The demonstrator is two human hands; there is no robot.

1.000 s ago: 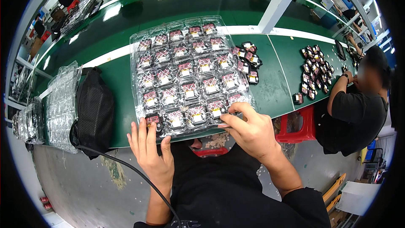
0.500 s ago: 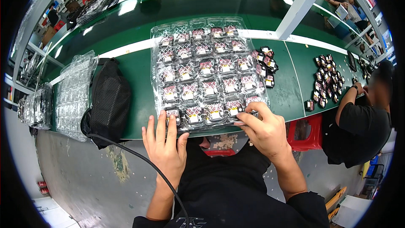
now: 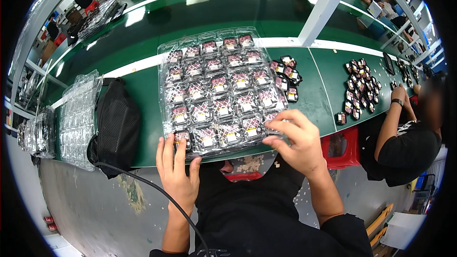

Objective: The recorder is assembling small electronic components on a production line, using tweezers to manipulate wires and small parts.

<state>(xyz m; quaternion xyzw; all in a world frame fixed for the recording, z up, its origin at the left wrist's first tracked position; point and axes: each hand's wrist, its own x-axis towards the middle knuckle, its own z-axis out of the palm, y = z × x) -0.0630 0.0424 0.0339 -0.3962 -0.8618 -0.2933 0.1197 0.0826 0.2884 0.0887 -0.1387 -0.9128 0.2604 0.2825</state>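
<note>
In front of me a clear plastic blister tray (image 3: 163, 50) lies on the green bench, its pockets filled with small black box-shaped items (image 3: 230, 133) that have pink, white and yellow faces. My left hand (image 3: 177, 173) rests with outstretched fingers at the tray's near left corner, fingertips touching an item there. By the near right corner is my right hand (image 3: 299, 146), its bent fingers and thumb apart and nothing visible between them. That hand partly hides the corner pocket. Beside the tray's right edge sits a small heap of similar items (image 3: 291, 75).
Left of the tray lie a black mesh bag (image 3: 119, 123) with a cable, an unfilled clear tray (image 3: 78, 119) and stacked trays (image 3: 44, 133). A grey post (image 3: 323, 12) rises at the bench's back. More items (image 3: 359, 88) lie near a seated co-worker (image 3: 404, 147) at right.
My right hand has come away from the tray's near edge, and its fingers have parted. My left hand stays at the near left corner. The whole view has shifted slightly.
</note>
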